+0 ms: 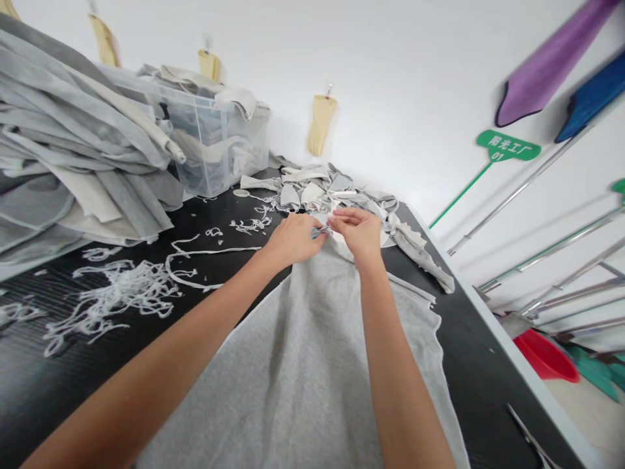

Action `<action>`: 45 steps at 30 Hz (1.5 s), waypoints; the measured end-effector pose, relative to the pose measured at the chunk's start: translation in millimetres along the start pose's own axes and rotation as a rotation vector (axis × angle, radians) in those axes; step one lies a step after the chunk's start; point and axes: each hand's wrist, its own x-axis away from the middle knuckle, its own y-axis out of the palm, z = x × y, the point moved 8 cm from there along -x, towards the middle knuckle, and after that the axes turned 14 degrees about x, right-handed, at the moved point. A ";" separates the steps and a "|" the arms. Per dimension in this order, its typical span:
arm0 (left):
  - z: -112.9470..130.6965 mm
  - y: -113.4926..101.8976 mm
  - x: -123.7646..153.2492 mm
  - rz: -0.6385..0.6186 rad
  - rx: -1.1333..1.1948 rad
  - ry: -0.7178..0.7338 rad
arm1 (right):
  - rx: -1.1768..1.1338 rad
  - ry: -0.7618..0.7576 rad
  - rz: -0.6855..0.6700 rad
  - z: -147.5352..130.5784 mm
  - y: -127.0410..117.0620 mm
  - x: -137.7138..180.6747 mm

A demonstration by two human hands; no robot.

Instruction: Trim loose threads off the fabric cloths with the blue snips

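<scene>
A large grey cloth [312, 339] is spread towards me over the black table, its far end gathered up between my two hands. My left hand [293, 240] is closed around small blue-and-metal thread snips [320, 231], mostly covered by the fingers. Thumb and fingertips of my right hand [360, 233] pinch the cloth's pale far edge, just right of the snips. Whether a loose thread is also in that pinch is too small to tell. Behind the hands lies a heap of grey and cream cloth scraps [312, 185].
White thread clippings [122, 293] lie at left, below a tall stack of grey cloths [73, 130]. A clear plastic bin [209, 143] full of cloth stands behind. Scissors [530, 435] rest near the table's right edge. Poles and a red basin [544, 355] are beyond it.
</scene>
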 end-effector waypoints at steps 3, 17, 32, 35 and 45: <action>-2.2 1.5 -1.1 -0.002 0.009 -0.017 | -0.003 -0.004 -0.009 -0.4 2.3 0.4; -3.2 4.9 -3.5 -0.031 0.031 -0.009 | -0.030 0.021 -0.004 2.4 2.9 0.1; -14.9 -13.6 8.0 -0.172 -0.016 -0.128 | -0.022 0.027 0.017 -3.4 0.0 -0.3; -0.5 -32.2 30.7 -0.224 -0.022 -0.132 | -0.024 0.041 0.015 -6.8 0.7 1.6; 34.9 -81.9 223.5 -0.132 0.233 -0.324 | 0.044 -0.026 -0.067 -47.3 49.1 34.0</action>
